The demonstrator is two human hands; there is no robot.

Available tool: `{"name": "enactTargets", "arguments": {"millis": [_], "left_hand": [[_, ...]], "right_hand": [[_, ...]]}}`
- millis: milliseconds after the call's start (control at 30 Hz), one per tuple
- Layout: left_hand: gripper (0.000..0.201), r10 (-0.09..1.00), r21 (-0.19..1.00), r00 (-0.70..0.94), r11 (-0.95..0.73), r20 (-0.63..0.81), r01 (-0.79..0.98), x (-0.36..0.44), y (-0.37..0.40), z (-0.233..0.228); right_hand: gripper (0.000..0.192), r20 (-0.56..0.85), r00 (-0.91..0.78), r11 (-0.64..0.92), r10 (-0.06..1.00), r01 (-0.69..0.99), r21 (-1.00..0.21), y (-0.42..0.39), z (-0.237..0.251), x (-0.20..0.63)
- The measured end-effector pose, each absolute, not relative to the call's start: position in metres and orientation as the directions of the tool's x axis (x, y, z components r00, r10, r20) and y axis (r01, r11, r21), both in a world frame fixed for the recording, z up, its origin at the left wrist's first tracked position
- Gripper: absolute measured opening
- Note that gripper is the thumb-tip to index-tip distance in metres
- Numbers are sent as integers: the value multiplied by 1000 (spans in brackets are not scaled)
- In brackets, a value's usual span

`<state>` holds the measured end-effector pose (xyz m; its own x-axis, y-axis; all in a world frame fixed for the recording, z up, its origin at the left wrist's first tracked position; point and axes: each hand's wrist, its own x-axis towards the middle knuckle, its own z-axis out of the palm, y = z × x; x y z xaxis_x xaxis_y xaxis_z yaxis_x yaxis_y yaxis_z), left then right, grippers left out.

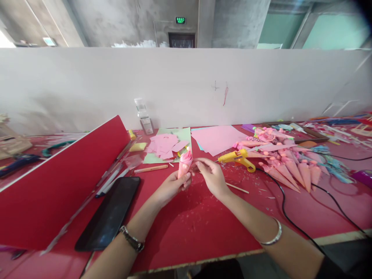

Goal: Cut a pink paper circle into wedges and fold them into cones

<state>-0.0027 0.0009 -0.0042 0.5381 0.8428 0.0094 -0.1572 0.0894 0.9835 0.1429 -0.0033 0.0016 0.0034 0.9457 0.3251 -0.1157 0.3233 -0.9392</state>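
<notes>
- Pinching a small pink rolled-paper cone with a layered petal top (185, 162) in the left hand (171, 186), fingers closed around its lower half, near the middle of the red table (186, 228).
- Touching the cone's right side with the right hand (211, 176), fingertips drawn together; whether anything is being gripped is impossible to tell.
- Probably handling as light, soft and easily crushed; best gripped low on the stiffer rolled body, sparing the petals.
- Lying just right: a yellow plastic glue gun (236, 158); lying left: a black phone (109, 213).

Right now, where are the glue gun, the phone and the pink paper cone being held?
glue gun (236, 157): head view, on its yellow body.
phone (112, 213): head view, middle of its dark screen.
pink paper cone (185, 164): head view, on its rolled upper part.
</notes>
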Motion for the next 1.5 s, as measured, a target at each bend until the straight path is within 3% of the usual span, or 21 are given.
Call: {"name": "enactTargets", "arguments": {"millis": [200, 400, 633, 867, 1133, 1400, 1500], "left_hand": [[25, 843, 982, 537, 99, 1, -158, -2, 0, -2], [26, 851, 984, 526, 100, -7, -149, -1, -2, -1], [25, 844, 984, 536, 105, -11, -145, -1, -1, -2], [23, 833, 986, 553, 97, -4, -138, -3, 1, -5], [25, 838, 986, 545, 89, 2, -140, -2, 1, -4], [29, 835, 994, 551, 71, -12, -87, -3, 2, -4], [29, 832, 994, 554, 64, -4, -89, -3, 1, -4]], "right_hand": [[11, 366, 84, 367, 927, -1, -930, -2, 0, 143], [16, 325, 33, 327, 945, -98, -940, -3, 1, 143], [11, 382, 108, 383, 918, 13, -924, -3, 1, 143], [21, 361, 82, 368, 929, -83, -926, -5, 5, 144], [10, 396, 155, 399, 905, 11, -917, -2, 1, 144], [21, 348, 94, 354, 933, -61, -933, -6, 6, 144], [16, 373, 107, 378, 921, -25, -926, -5, 5, 144]]}}
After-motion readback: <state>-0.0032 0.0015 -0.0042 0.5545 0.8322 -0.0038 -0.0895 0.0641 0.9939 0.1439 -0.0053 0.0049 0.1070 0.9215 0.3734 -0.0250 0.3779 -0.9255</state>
